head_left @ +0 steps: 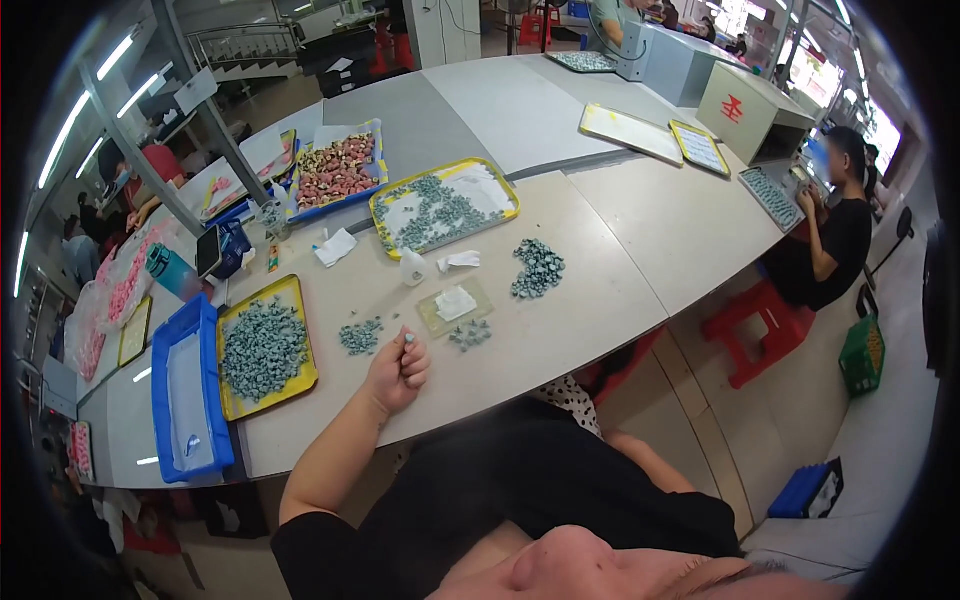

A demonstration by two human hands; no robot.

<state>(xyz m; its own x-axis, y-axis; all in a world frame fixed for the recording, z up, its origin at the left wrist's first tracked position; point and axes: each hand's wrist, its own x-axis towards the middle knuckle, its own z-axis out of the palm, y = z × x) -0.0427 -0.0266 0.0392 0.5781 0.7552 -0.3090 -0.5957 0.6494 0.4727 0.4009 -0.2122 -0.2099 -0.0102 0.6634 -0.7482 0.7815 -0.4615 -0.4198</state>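
Observation:
My left hand [398, 373] rests at the table's near edge, closed, with a small grey-green piece [409, 339] pinched between thumb and finger. Just left of it lies a small loose heap of similar pieces [361, 337]. Beyond the hand is a flat translucent pad [432, 317] with a folded white cloth [456, 303] on it. A few more pieces [470, 335] lie at the pad's near side. Farther right sits a darker, shinier pile of pieces [538, 269]. My right forearm [648, 462] hangs down beside my lap; its hand is hidden.
A yellow tray [312, 368] heaped with grey-green pieces stands left, beside a blue bin [160, 400]. Behind are another yellow tray [513, 208], a tray of pink-and-gold pieces [340, 165], a small white bottle [412, 267] and a teal bottle [170, 268]. A co-worker [835, 220] sits right.

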